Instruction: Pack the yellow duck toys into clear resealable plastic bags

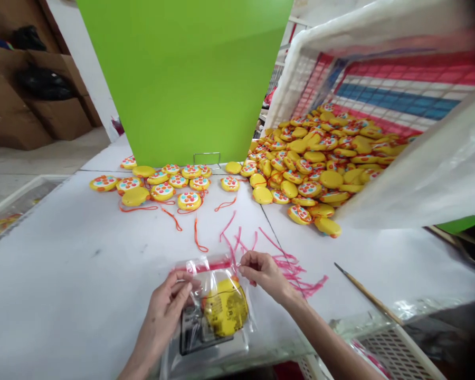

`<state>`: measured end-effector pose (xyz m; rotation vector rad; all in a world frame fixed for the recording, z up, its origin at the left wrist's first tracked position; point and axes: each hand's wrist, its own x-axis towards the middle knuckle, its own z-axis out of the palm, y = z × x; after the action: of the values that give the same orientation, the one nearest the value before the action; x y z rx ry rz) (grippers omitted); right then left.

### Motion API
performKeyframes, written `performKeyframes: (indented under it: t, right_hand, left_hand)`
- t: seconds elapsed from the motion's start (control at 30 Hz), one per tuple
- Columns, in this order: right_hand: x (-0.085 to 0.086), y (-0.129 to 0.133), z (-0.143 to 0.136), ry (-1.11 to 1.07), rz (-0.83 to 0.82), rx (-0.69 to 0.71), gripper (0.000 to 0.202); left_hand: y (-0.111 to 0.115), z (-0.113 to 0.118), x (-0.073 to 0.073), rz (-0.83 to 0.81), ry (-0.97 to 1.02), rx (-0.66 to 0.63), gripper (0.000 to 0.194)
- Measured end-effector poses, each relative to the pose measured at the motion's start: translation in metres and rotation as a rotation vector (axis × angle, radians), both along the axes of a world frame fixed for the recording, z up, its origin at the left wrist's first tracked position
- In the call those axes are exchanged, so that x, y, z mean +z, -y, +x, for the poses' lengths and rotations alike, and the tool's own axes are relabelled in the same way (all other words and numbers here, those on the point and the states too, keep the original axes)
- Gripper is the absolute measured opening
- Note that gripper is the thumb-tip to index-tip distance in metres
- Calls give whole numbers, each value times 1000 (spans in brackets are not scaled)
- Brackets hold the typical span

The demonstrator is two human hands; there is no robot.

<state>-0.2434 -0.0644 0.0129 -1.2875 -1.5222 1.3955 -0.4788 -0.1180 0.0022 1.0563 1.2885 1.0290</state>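
A clear plastic bag (217,345) with a pink strip along its top lies at the table's near edge. Inside it is a round yellow toy (226,309), back side up, over a dark printed area. My left hand (164,309) grips the bag's left side, thumb against fingers. With thumb and forefinger, my right hand (263,272) pinches the top right corner of the bag. One pink ribbon strand (233,253) runs up from that corner; whether the fingers also hold it I cannot tell. More pink ribbons (295,272) lie loose to the right.
Yellow toys with coloured buttons (189,200) and orange loops lie beyond my hands. A tipped white basket (288,74) spills many more at right. A green board (186,79) stands behind. A wooden-handled pointed tool (368,293) rests at right, above a white crate (399,351).
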Motion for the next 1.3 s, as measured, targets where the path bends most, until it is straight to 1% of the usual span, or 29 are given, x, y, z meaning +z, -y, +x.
performKeyframes:
  t: [0.1,0.3,0.47,0.57,0.67,0.8,0.87,0.97,1.03,1.13,1.2,1.27,1.3]
  right_hand:
    - [-1,0,0,-4,7,2,15]
    - [0,3,1,-29,22,7,10]
    - [1,5,-2,-34,22,38,5]
    - [1,6,-5,-21,11,49,7]
    - [1,7,-8,-6,-1,55,11]
    - [3,7,-11,22,16,72,16]
    - [4,8,-12,41,41,79,18]
    - [8,9,-12,79,94,97,22]
    - [11,11,-12,144,160,129,25]
    - [16,15,-15,257,267,193,30]
    - [18,17,-16,298,334,225,31]
    - [19,18,-13,338,402,219,31]
    - [20,18,-10,361,422,193,30]
  left_hand:
    - [0,0,0,-6,27,-3,24]
    - [1,-5,2,-37,48,42,21]
    - [2,-7,1,-12,76,122,21]
    - [5,-10,-3,4,139,139,17]
    - [10,-14,-8,-26,206,168,14]
    - [14,-16,-8,-41,225,199,13]
    - [13,-17,-6,-24,195,181,17]
    - [12,-17,-1,-1,95,122,23]
    - [11,-15,1,-15,73,124,22]
    - [10,-11,2,-22,153,192,26]
    - [9,-11,1,0,191,255,25]
    - [7,-21,-1,22,219,331,24]
    - [7,-30,-1,27,233,373,25]
